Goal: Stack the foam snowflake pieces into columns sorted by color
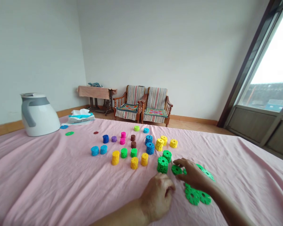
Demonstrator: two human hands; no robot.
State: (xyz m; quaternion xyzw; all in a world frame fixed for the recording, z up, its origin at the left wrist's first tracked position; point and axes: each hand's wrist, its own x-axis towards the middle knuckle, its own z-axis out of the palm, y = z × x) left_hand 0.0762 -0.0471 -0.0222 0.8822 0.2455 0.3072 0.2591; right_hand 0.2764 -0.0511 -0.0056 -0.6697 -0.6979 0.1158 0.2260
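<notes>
My left hand [158, 195] rests on the pink cloth with its fingers curled in; what they hold, if anything, is hidden. Just beyond it stands a tall stack of green notched plastic discs [162, 164], and behind that another green stack [167, 155]. To the right, my right hand [192, 175] has its thumb and fingers closed around a short green disc stack [176, 169]. Loose green discs [192, 197] lie partly overlapping under and beside my right hand and wrist, some of them covered from view.
Several yellow stacks [159, 144], blue stacks [150, 148], orange stacks [115, 158] and other coloured stacks stand across the pink cloth [68, 179]. At the far left are a white jug [41, 116] and a tissue pack [81, 117]. Two chairs [155, 106] stand by the wall.
</notes>
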